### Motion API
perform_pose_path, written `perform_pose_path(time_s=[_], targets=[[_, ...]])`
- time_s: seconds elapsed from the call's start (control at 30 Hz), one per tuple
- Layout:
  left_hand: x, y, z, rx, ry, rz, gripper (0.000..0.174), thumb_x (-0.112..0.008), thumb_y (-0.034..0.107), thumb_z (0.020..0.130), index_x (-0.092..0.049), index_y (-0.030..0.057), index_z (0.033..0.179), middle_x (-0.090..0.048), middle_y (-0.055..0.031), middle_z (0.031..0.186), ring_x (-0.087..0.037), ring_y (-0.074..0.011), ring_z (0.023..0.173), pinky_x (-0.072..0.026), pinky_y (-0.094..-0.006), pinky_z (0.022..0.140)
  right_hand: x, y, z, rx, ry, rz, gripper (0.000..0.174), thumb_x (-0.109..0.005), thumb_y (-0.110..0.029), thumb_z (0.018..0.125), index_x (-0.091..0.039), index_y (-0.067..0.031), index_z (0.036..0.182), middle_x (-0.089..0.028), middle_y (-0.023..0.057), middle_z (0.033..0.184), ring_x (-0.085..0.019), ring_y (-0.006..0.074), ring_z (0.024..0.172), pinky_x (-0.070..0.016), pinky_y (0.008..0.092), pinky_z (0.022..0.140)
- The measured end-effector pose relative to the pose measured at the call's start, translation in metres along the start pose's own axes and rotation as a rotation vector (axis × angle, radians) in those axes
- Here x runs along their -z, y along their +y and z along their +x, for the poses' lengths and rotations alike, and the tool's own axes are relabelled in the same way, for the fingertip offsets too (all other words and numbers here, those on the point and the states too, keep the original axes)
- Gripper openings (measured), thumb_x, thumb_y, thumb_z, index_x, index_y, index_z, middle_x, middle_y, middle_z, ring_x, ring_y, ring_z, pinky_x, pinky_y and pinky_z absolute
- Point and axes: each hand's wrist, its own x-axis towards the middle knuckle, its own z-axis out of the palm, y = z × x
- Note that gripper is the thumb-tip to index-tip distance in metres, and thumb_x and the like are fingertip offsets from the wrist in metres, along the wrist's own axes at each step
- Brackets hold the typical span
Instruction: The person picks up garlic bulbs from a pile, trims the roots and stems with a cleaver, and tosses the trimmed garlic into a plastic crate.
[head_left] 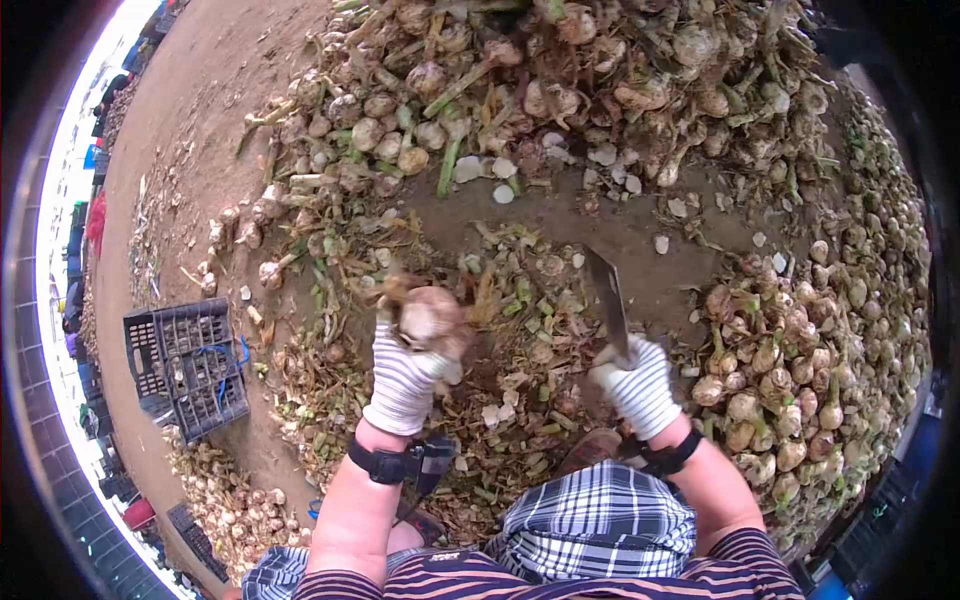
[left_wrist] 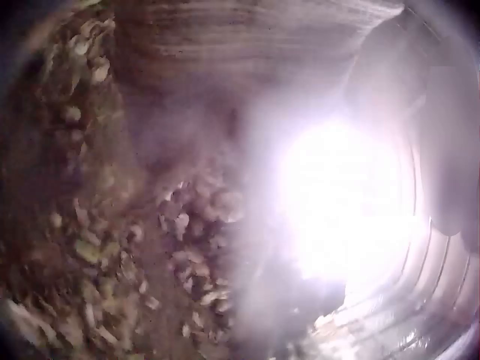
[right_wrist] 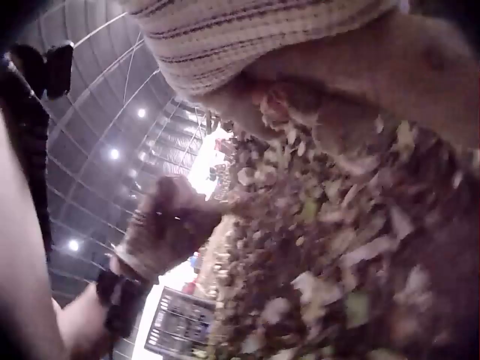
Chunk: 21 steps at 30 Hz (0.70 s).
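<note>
The garlic bulb [head_left: 427, 318] is in your left hand [head_left: 408, 378], which is curled round it with the pale patch up, probably to keep that side in sight. Your right hand [head_left: 638, 382] is wrapped round a knife [head_left: 612, 300], angled away from you and apart from the bulb, likely for safety. Trimmings [head_left: 535, 345] litter the ground [head_left: 640, 232]; long-stalked bulbs [head_left: 690, 48] are heaped ahead, short-stemmed bulbs [head_left: 785, 385] at your right, seemingly kept separate
</note>
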Motion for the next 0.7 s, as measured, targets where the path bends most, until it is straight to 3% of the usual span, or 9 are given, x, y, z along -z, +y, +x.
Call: perform_pose_path(time_s=[0.03,0.1,0.27,0.43,0.47,0.5,0.57,0.6,0.7], targets=[[-0.012,-0.003,-0.009,-0.279,0.028,0.635,0.031,-0.07,0.018,0.079,-0.054,0.01,0.104,-0.058,-0.002,0.097,-0.058,-0.0198,0.092,-0.0497,-0.0403,0.087,-0.011,-0.012,-0.007,-0.06,-0.007,0.144,0.005,-0.059,-0.003,0.071,-0.061,-0.0024,0.076,-0.053,-0.0054,0.061,-0.045,0.0029,0.057,-0.0377,0.0208,0.051],[-0.02,-0.018,-0.009,-0.056,-0.004,0.108,0.035,-0.073,0.016,0.075,-0.054,0.0095,0.104,-0.059,-0.0018,0.097,-0.058,-0.019,0.097,-0.0486,-0.0422,0.092,-0.028,-0.025,-0.011,-0.025,-0.023,0.224,0.004,-0.058,-0.004,0.073,-0.061,-0.0024,0.075,-0.053,-0.0055,0.061,-0.045,0.0025,0.057,-0.0367,0.0203,0.05],[-0.047,-0.046,-0.008,-0.057,-0.061,-0.129,0.033,-0.073,0.015,0.073,-0.059,0.0058,0.101,-0.061,-0.0072,0.102,-0.058,-0.029,0.105,-0.0424,-0.0464,0.102,-0.042,-0.036,0.004,0.017,-0.073,0.289,0.005,-0.055,-0.005,0.074,-0.06,-0.0024,0.074,-0.054,-0.0041,0.062,-0.044,0.0034,0.057,-0.0368,0.0216,0.051],[-0.07,-0.031,-0.017,-0.075,-0.192,-0.138,0.036,-0.071,0.013,0.076,-0.056,0.0045,0.107,-0.061,-0.0086,0.1,-0.058,-0.0304,0.103,-0.0477,-0.0428,0.097,-0.04,0.069,-0.007,0.1,-0.289,-0.308,0.006,-0.058,-0.008,0.078,-0.058,-0.0022,0.08,-0.054,-0.0036,0.063,-0.048,0.007,0.052,-0.0391,0.0259,0.045],[-0.08,-0.027,-0.021,-0.063,-0.169,-0.022,0.045,-0.071,0.021,0.076,-0.052,0.0041,0.113,-0.06,-0.011,0.107,-0.058,-0.0298,0.107,-0.0492,-0.0405,0.094,-0.04,0.049,-0.021,-0.307,-0.287,-0.275,0.01,-0.061,-0.008,0.075,-0.058,-0.0021,0.082,-0.056,-0.0022,0.064,-0.05,0.0092,0.051,-0.0403,0.0277,0.044],[-0.088,-0.028,-0.018,-0.06,-0.149,0.088,0.054,-0.071,0.029,0.077,-0.048,0.0037,0.118,-0.059,-0.0135,0.114,-0.057,-0.0293,0.11,-0.0507,-0.0382,0.091,-0.038,0.112,-0.025,0.0,-0.396,-0.383,0.013,-0.059,-0.011,0.077,-0.061,-0.0003,0.084,-0.061,0.0078,0.067,-0.058,0.0174,0.059,-0.0477,0.0325,0.057],[-0.087,-0.06,0.004,0.337,-0.198,0.305,0.047,-0.066,0.008,0.078,-0.049,0.0064,0.122,-0.057,-0.0109,0.107,-0.061,-0.0214,0.098,-0.0486,-0.0292,0.092,-0.047,0.087,-0.031,-0.261,-0.295,-0.122,0.015,-0.062,-0.009,0.075,-0.061,0.001,0.086,-0.066,0.0061,0.074,-0.062,0.0205,0.063,-0.0512,0.0323,0.06],[-0.093,-0.062,0.002,0.3,-0.157,0.319,0.047,-0.066,0.008,0.078,-0.049,0.0064,0.122,-0.057,-0.0109,0.107,-0.061,-0.0214,0.098,-0.0486,-0.0292,0.092,-0.055,0.068,-0.029,-0.244,-0.349,-0.119,0.015,-0.062,-0.009,0.075,-0.061,0.001,0.086,-0.066,0.0061,0.074,-0.062,0.0205,0.063,-0.0512,0.0323,0.06],[-0.13,-0.058,-0.011,-0.477,-1.013,0.946,0.078,-0.075,0.008,0.069,-0.039,0.0049,0.138,-0.055,-0.0164,0.121,-0.057,-0.0203,0.099,-0.0477,-0.0333,0.086,-0.038,0.011,-0.026,-0.2,-0.225,0.086,0.015,-0.064,-0.006,0.072,-0.06,0.0006,0.085,-0.064,0.0047,0.07,-0.061,0.0176,0.06,-0.0516,0.0307,0.057]])
